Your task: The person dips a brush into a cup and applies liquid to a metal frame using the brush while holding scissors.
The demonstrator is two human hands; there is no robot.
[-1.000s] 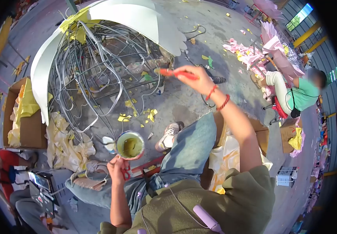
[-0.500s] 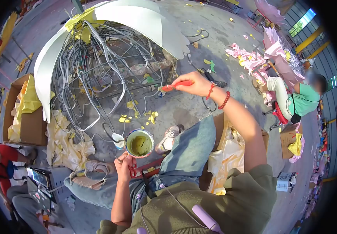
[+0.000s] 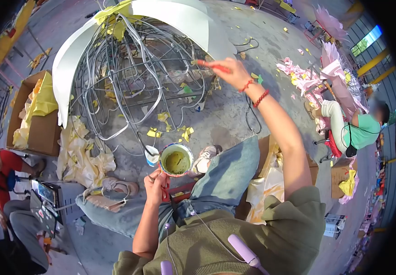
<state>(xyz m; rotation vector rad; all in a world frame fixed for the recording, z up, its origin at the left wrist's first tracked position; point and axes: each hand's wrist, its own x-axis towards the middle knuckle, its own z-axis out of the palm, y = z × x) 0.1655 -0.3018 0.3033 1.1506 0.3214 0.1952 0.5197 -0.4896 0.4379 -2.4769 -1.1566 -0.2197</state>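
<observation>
My left hand is closed around a cup with yellow-green liquid inside; red handles, perhaps of scissors, show beside the fingers. My right hand grips a red-handled brush, its tip pointing left at the right side of a wire frame. Whether the tip touches the frame I cannot tell. White curved panels cover the frame's top and left edge, with yellow cloth at its peak. A small white and blue cup stands just left of the held cup.
A cardboard box holding yellow fabric is at the left, cream fabric beside it. A co-worker in green sits at the right near pink petals. A person in red and a tablet are at the lower left.
The brush in my right hand dipped slightly, then rose toward the frame. My left hand and the cup shifted right in view. The view itself has also moved, with the frame now further right and higher.
</observation>
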